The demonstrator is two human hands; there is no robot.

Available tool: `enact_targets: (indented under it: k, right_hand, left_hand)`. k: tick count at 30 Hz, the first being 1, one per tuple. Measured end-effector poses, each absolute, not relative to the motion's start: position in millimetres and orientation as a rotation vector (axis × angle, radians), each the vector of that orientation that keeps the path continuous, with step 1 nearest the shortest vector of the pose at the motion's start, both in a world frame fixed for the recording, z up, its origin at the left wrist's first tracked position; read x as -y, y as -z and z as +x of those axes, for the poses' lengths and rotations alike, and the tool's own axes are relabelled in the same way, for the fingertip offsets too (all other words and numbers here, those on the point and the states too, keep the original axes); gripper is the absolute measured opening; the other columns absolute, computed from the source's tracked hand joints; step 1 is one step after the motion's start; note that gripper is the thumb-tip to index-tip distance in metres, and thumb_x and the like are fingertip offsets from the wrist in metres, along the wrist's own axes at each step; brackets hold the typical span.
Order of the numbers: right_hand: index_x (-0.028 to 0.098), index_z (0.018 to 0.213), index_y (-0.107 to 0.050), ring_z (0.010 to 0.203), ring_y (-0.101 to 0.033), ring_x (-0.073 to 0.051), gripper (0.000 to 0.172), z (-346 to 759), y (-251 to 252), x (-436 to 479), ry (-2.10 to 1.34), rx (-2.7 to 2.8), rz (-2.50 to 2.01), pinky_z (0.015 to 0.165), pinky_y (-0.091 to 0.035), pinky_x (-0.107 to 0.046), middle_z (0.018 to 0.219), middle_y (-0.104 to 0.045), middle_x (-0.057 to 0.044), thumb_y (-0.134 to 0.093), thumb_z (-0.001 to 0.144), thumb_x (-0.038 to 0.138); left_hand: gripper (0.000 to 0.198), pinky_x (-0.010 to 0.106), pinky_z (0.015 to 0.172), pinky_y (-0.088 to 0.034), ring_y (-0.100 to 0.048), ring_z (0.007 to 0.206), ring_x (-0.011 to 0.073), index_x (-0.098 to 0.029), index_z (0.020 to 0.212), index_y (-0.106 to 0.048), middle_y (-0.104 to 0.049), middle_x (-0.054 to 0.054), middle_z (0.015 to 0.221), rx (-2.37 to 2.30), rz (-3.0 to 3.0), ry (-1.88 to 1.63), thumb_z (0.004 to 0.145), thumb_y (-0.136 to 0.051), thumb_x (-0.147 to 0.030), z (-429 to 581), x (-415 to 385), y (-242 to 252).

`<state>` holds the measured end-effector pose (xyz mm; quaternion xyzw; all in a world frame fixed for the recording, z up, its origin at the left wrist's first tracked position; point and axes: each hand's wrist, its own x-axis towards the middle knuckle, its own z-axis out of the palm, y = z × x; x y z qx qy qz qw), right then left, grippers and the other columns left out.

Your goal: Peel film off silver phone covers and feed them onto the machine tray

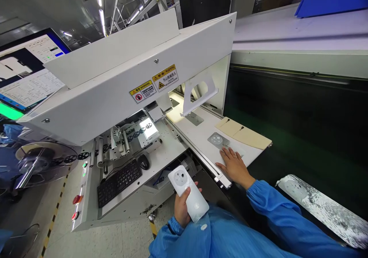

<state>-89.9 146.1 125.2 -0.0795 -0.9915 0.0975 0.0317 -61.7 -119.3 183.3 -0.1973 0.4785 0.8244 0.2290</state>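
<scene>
My left hand (181, 207) is closed around a white rectangular power socket (189, 192), with its round socket face at the upper end. It is held tilted in front of my body. My right hand (235, 167) lies with fingers spread on the white platform (198, 136) of the machine. Its fingertips reach the lower end of a grey plate (217, 139) with a round socket outline. Whether they press on the plate or only rest beside it, I cannot tell. Farther in, another grey plate (194, 118) sits on the platform.
A white machine cover (132, 70) with warning labels spans above the platform. On its lower shelf are a keyboard (120, 182) and a mouse (143, 161). A film-wrapped long piece (322, 208) lies on the dark belt at right. A cream strip (243, 132) borders the platform.
</scene>
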Motion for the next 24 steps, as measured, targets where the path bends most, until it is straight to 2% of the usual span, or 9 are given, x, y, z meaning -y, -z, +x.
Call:
enact_targets:
  k: [5, 11, 16, 24]
  right_hand:
    - [0.008, 0.148, -0.047, 0.146, -0.028, -0.039, 0.070, -105, -121, -155, -0.376, 3.021, -0.265, 0.119, -0.026, -0.060, 0.156, -0.038, -0.019, -0.035, 0.099, 0.056]
    - [0.009, 0.150, -0.044, 0.146, -0.026, -0.040, 0.071, -111, -116, -161, -0.398, 2.995, -0.252, 0.118, -0.025, -0.064, 0.156, -0.038, -0.019, -0.030, 0.099, 0.057]
    - [0.007, 0.149, -0.045, 0.146, -0.026, -0.040, 0.072, -114, -117, -162, -0.405, 3.002, -0.255, 0.119, -0.025, -0.063, 0.156, -0.037, -0.020, -0.031, 0.099, 0.057]
    - [0.007, 0.148, -0.046, 0.147, -0.026, -0.039, 0.071, -115, -118, -160, -0.398, 2.998, -0.281, 0.119, -0.023, -0.062, 0.156, -0.038, -0.021, -0.033, 0.100, 0.057]
  left_hand:
    - [0.079, 0.046, 0.087, -0.059, -0.069, 0.106, 0.0394, -0.011, 0.112, -0.064, -0.072, 0.020, 0.113, -1.333, -0.540, -2.272, 0.050, -0.093, -0.051, -60, 121, -182]
    - [0.084, 0.048, 0.090, -0.058, -0.069, 0.104, 0.0402, -0.011, 0.112, -0.063, -0.072, 0.021, 0.113, -1.324, -0.559, -2.268, 0.047, -0.094, -0.052, -61, 121, -183]
    - [0.082, 0.048, 0.092, -0.057, -0.069, 0.106, 0.0395, -0.011, 0.120, -0.061, -0.070, 0.021, 0.117, -1.323, -0.516, -2.278, 0.056, -0.091, -0.053, -60, 125, -173]
    - [0.078, 0.050, 0.092, -0.057, -0.069, 0.106, 0.0406, -0.011, 0.118, -0.062, -0.070, 0.022, 0.117, -1.326, -0.513, -2.292, 0.057, -0.090, -0.051, -59, 124, -171]
